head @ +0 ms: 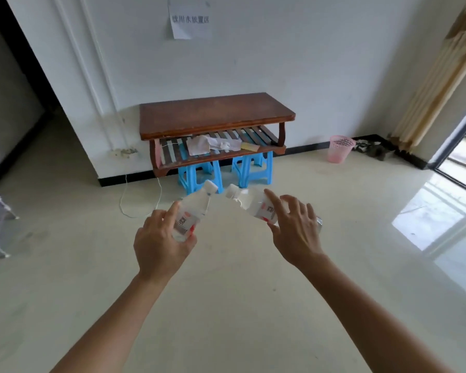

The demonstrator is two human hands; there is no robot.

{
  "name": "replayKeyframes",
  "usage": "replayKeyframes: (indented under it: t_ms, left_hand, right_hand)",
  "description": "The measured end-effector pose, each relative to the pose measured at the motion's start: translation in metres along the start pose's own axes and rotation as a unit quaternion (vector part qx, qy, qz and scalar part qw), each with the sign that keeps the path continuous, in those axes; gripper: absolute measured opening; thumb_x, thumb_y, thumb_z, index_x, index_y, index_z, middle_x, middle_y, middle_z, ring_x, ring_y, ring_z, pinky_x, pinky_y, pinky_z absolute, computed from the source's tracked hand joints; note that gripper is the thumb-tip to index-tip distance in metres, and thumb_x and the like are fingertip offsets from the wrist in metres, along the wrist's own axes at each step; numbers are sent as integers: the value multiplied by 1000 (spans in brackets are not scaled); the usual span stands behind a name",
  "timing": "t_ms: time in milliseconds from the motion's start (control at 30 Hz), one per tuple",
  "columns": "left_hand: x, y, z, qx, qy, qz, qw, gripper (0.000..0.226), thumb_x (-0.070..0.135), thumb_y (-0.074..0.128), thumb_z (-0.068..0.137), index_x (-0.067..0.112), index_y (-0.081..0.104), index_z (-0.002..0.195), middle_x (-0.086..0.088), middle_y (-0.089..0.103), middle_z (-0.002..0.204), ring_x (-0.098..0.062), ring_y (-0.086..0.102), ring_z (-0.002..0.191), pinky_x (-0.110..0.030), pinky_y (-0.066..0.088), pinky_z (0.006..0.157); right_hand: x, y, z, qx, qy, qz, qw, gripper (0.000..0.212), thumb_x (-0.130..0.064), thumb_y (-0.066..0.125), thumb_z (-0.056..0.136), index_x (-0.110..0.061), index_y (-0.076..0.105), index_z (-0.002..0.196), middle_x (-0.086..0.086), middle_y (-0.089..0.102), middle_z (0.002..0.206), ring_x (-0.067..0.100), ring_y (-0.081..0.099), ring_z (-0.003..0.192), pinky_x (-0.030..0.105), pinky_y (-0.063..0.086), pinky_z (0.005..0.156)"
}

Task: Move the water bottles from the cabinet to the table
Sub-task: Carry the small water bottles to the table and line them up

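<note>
1. Water bottles, two (left bottle (195, 208), right bottle (253, 204)), are held in mid-air over the floor (226, 305), which is pale and glossy.
2. White wall (280, 55), with a dark skirting strip along its foot.
3. Striped curtain (436, 76), hung at the far right beside a glass door.
4. Brown wooden table (215, 114), set against the wall and well apart from both bottles; papers and cloth are kept on its slatted lower shelf (213, 146).
5. Two blue plastic stools (199, 173), tucked beneath the table.
6. Pink mesh waste basket (339, 149), stood on the floor right of the table.
7. Paper notice (191, 20), fixed to the wall above the table.
8. Left hand (159, 243): the lower body of the left bottle is gripped, fingers curled round it.
9. Right hand (296, 230): the right bottle is held between thumb and loosely spread fingers.
10. Both bottles are clear, white-capped and tilted, caps leaning toward each other, near but apart.
</note>
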State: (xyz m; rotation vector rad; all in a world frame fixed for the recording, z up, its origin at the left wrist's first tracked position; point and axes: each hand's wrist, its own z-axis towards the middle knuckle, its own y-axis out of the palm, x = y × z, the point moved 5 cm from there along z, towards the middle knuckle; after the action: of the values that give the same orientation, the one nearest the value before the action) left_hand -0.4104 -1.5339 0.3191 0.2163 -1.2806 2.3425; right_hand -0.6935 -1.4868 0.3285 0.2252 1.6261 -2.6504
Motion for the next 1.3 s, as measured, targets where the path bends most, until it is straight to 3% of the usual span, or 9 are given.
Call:
replayKeyframes:
  t_ms: [200,500,733,867,1100,1300]
  left_hand:
    - [-13,62,130,0,-4,-9,1000,77,32,89,65,12,60,133,-10,63,99,-28,63,80,-34,47,59]
    - [-23,217,289,-4,14,-22,1000,68,24,85,75,13,57,136,-7,66,110,-30,65,92,-37,53,61]
    - [-28,283,461,35,16,30,999,72,33,85,76,15,53,138,-6,66,116,-27,69,95,-33,53,59]
    - [-50,310,539,48,-2,46,998,72,30,87,72,15,54,135,-4,66,115,-25,67,98,-34,53,61]
    - [-147,402,633,22,-13,79,997,75,35,87,68,14,57,133,-3,64,104,-23,62,91,-35,53,60]
    - [-234,465,738,0,-28,58,998,79,38,89,66,13,57,134,-4,66,106,-20,65,91,-33,55,64]
  right_hand:
    - [20,45,127,8,3,-8,1000,82,-24,83,80,-32,34,147,10,55,126,35,58,110,61,45,100]
    - [85,167,303,-11,23,47,999,82,-23,84,79,-32,34,143,12,57,123,34,60,103,52,49,92]
    - [119,245,487,-64,22,90,994,80,-28,71,92,-36,17,150,9,47,137,30,55,118,50,45,105]
    - [106,272,594,-63,-1,126,990,74,-28,69,96,-35,20,151,12,44,144,32,50,127,51,44,107]
    - [56,381,727,-97,-47,147,983,76,-26,75,91,-36,26,148,11,54,133,32,57,116,50,47,96]
    - [9,468,844,-146,-62,135,978,77,-33,71,92,-40,16,146,9,53,132,30,60,111,47,51,94]
